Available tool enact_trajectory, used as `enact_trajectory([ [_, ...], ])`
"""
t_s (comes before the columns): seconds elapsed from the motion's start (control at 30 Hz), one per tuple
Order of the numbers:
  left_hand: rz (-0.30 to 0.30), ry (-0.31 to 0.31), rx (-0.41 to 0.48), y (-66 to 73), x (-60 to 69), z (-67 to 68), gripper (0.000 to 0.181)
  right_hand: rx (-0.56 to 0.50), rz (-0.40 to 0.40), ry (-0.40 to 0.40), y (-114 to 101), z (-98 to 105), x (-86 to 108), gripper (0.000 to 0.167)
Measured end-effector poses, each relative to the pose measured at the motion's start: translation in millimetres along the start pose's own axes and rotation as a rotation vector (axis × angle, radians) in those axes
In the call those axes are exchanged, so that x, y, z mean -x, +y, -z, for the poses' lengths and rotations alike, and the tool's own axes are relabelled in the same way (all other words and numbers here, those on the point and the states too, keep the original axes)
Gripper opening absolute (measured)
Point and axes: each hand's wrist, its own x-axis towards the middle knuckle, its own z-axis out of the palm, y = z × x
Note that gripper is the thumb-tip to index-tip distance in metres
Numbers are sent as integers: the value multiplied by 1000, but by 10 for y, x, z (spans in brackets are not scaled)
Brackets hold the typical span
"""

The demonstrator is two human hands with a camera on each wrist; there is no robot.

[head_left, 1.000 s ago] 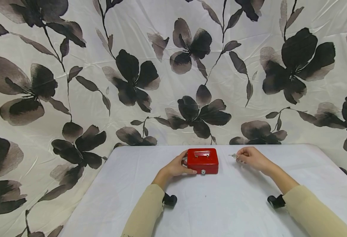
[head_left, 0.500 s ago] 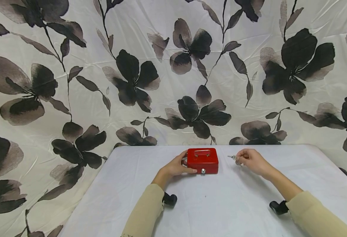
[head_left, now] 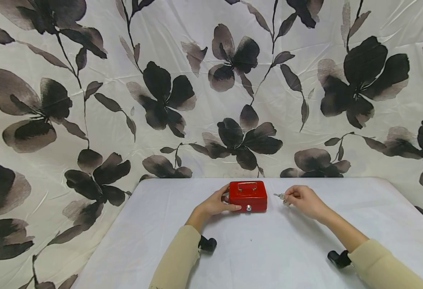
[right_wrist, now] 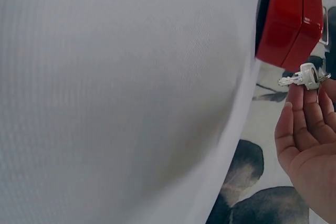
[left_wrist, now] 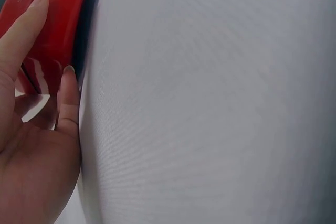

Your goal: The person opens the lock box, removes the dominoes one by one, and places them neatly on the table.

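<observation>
Key pinched in the right hand, just right of the red box

Right wrist view brings out the key's notched blade and small ring, both tiny from the head; left wrist view shows a fingertip of the left hand at the box's bottom edge, hidden from the head camera. That hand clasps the box's left end, thumb on the front near the lock. Compared with half a second ago, key and right hand are slightly closer to the box. The key juts from the right hand towards the box, apart from it
</observation>
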Motion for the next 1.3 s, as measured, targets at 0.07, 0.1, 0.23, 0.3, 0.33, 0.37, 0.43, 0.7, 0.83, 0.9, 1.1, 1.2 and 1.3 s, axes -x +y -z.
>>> enact_trajectory([
  [0.07, 1, 1, 2, 9, 11, -2, 99, 5, 5, 2, -21, -19, 6, 12],
  [0.1, 2, 3, -1, 12, 15, -2, 99, 4, 8, 3, -33, -29, 9, 11],
  [0.23, 9, 11, -1, 14, 18, -5, 100, 17, 38, 8, -65, -72, 11, 9],
  [0.3, 15, 16, 2, 11, 16, -7, 101, 24, 55, 8, -75, -97, 9, 9],
  [0.33, 17, 17, 6, 10, 13, -7, 101, 29, 62, 8, -78, -110, 6, 8],
  [0.37, 18, 16, 8, 8, 10, -6, 101, 30, 68, 5, -83, -123, 5, 8],
  [0.43, 19, 16, 11, 6, 10, -4, 101, 31, 77, 3, -90, -151, 2, 7],
  [0.7, 15, 6, 29, -5, 3, 2, 101, 60, 92, -10, -127, -253, 0, 5],
  [0.83, 22, 9, 32, -1, -2, 4, 101, 67, 95, -17, -154, -292, 3, 5],
  [0.9, 23, 11, 32, 0, -8, 6, 100, 65, 93, -20, -165, -315, 3, 5],
  [1.1, 13, 5, 36, 15, -2, 13, 98, 86, 142, -6, -187, -404, -4, 4],
  [1.2, -1, -3, 44, 15, -3, 13, 96, 103, 176, 4, -204, -443, -7, 4],
  [1.3, -7, -8, 53, 5, -8, 13, 95, 114, 183, 7, -236, -472, -8, 5],
])
